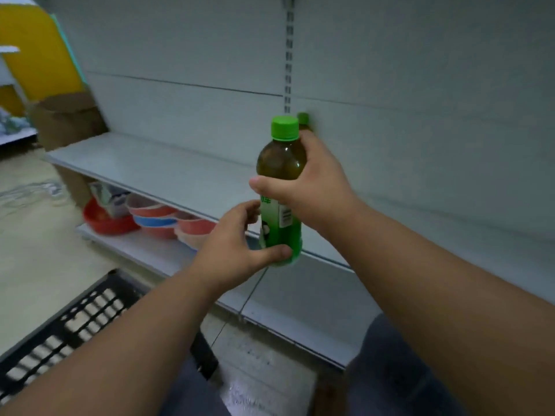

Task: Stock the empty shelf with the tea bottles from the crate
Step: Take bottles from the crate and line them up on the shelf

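Note:
A tea bottle [280,163] with a green cap and green label is held upright in front of the grey shelf [156,169]. My right hand [309,187] grips it round the middle, thumb across the front. My left hand [231,247] holds its base, with the thumb under the bottom edge. A second bottle [304,121] stands at the back of the shelf, mostly hidden behind the held one; only its green cap and neck show. The black crate [75,319] lies at the lower left, and its contents are not visible.
Red, pink and blue plastic bowls [156,219] are stacked on the lower shelf [135,250]. A cardboard box [66,118] stands at the shelf's left end. A slotted upright [288,64] runs down the white back panel. My knees are at the bottom.

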Demonstrator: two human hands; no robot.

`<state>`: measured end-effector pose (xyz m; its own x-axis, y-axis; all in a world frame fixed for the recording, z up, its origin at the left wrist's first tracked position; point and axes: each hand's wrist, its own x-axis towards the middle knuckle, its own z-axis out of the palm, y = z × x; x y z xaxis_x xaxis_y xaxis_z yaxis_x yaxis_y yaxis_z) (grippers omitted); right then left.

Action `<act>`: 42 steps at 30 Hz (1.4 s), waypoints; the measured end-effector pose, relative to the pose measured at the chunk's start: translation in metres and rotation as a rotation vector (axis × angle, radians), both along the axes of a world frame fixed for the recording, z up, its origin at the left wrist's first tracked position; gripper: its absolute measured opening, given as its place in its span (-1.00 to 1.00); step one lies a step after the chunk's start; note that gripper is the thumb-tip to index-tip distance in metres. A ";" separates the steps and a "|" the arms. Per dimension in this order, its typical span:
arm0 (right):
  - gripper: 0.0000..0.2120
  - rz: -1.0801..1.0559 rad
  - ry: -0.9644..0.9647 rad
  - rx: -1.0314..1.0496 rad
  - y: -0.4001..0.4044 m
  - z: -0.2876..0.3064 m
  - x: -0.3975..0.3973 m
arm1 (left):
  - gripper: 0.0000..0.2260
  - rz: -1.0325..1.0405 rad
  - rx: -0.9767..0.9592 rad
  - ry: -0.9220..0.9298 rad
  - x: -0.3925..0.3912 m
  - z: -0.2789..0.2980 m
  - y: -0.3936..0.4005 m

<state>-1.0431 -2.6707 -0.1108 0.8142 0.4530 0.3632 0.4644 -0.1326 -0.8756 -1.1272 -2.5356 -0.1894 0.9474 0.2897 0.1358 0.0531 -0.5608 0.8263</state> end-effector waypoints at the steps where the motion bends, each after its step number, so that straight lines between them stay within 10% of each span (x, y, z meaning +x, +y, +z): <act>1: -0.40 -0.047 -0.001 -0.001 -0.006 -0.002 0.011 | -0.03 -0.045 -0.001 0.002 0.016 -0.001 -0.003; 16: -0.36 -0.445 0.112 -0.022 -0.019 -0.090 0.157 | 0.15 -0.230 0.800 0.309 0.217 -0.115 0.000; 42: -0.40 -0.602 0.085 -0.466 0.037 -0.130 0.274 | 0.10 -0.166 0.822 0.288 0.221 -0.141 0.000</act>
